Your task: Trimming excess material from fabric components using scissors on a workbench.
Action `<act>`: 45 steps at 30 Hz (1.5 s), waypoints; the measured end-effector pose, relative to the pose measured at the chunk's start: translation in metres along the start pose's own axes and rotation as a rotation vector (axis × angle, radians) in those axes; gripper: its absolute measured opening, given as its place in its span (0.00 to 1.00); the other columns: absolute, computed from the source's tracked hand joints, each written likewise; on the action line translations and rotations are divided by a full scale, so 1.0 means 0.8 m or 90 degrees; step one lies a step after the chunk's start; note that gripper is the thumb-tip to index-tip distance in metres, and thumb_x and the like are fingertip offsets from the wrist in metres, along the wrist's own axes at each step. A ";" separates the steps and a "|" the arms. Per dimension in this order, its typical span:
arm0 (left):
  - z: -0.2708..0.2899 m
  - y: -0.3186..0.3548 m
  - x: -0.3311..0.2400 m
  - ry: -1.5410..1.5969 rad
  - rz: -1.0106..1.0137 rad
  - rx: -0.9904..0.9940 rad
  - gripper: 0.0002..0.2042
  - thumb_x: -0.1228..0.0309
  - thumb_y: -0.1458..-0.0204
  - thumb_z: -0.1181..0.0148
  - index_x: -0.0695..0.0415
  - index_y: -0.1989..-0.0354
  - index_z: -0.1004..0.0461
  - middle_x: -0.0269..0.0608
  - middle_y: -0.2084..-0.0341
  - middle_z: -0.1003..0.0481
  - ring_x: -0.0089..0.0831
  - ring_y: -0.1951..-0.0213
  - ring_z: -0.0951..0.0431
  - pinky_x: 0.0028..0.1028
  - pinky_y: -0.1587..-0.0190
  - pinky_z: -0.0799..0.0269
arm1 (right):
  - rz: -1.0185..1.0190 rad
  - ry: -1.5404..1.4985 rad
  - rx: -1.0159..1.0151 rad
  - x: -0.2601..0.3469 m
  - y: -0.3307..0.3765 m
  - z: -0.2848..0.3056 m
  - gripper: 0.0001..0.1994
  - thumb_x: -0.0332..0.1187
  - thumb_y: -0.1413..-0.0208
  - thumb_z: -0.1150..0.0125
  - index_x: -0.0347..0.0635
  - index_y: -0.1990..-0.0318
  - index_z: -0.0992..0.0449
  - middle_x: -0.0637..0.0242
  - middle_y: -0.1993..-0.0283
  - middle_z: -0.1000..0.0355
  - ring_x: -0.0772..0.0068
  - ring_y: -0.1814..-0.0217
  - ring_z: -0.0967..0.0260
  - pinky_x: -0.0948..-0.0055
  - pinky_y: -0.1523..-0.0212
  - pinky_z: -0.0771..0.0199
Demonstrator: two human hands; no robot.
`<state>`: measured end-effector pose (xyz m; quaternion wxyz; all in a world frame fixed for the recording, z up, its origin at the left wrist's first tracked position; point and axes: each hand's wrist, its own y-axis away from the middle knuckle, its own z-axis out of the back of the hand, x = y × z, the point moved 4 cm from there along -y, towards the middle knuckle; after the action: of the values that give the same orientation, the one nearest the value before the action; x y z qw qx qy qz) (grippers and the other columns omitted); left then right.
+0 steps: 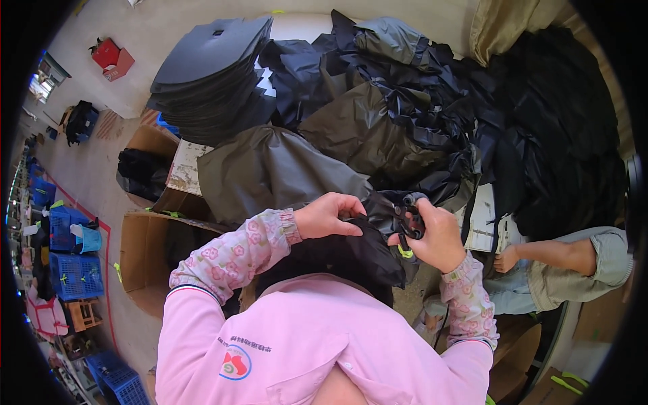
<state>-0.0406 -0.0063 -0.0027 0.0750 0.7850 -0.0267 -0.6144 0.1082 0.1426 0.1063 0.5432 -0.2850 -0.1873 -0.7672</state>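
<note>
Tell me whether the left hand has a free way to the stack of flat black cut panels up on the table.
Probably not: the left hand grips black fabric, with heaped bags before the stack.

Your left hand [327, 214] pinches thin black fabric [351, 253] with a faint synthetic sheen and soft creases. Your right hand [439, 236] grips snips [410, 217] with matt black plastic handles. The heaped dark bags [378, 115] ahead of you look like slick, crinkled nylon or plastic film, glossy on the folds. The stacked black panels [209, 67] are flat, smooth and matt. The boxes [145, 250] are rough brown cardboard. Your sleeves [236, 253] are soft printed cloth.
</note>
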 end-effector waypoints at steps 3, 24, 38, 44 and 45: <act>0.001 -0.002 -0.006 0.031 -0.006 0.006 0.11 0.80 0.51 0.33 0.60 0.60 0.25 0.29 0.65 0.24 0.16 0.62 0.27 0.19 0.55 0.30 | 0.102 0.269 0.012 -0.016 0.013 0.026 0.28 0.53 0.65 0.25 0.41 0.66 0.29 0.63 0.72 0.29 0.56 0.66 0.28 0.63 0.66 0.34; -0.012 -0.002 -0.018 -0.083 0.035 0.019 0.11 0.77 0.52 0.32 0.60 0.61 0.25 0.25 0.71 0.27 0.13 0.69 0.32 0.18 0.64 0.35 | 0.142 0.325 0.102 -0.019 0.020 0.014 0.25 0.52 0.63 0.27 0.43 0.69 0.30 0.63 0.74 0.30 0.58 0.68 0.30 0.63 0.65 0.37; -0.012 -0.002 -0.007 -0.105 0.004 0.034 0.11 0.75 0.51 0.32 0.62 0.60 0.26 0.28 0.70 0.26 0.15 0.67 0.30 0.20 0.61 0.32 | 0.119 0.341 0.139 -0.025 0.019 0.010 0.24 0.52 0.63 0.26 0.43 0.70 0.29 0.61 0.74 0.28 0.56 0.68 0.27 0.61 0.67 0.34; -0.024 -0.008 -0.012 -0.085 -0.031 0.036 0.13 0.74 0.50 0.32 0.60 0.58 0.27 0.33 0.61 0.25 0.20 0.60 0.28 0.22 0.55 0.32 | -0.036 -0.151 0.113 -0.024 0.014 -0.028 0.24 0.42 0.64 0.22 0.38 0.66 0.29 0.54 0.72 0.28 0.48 0.67 0.29 0.65 0.67 0.31; -0.026 -0.006 -0.016 -0.038 -0.055 0.024 0.13 0.73 0.50 0.33 0.60 0.58 0.27 0.35 0.59 0.25 0.22 0.57 0.27 0.23 0.52 0.32 | -0.020 -0.189 0.094 -0.006 0.010 -0.035 0.20 0.33 0.61 0.23 0.36 0.66 0.30 0.54 0.72 0.30 0.50 0.71 0.33 0.67 0.67 0.32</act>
<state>-0.0241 0.0020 0.0137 0.0329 0.7682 -0.0068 -0.6393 0.1104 0.1265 0.0812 0.5172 -0.3518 -0.3261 -0.7088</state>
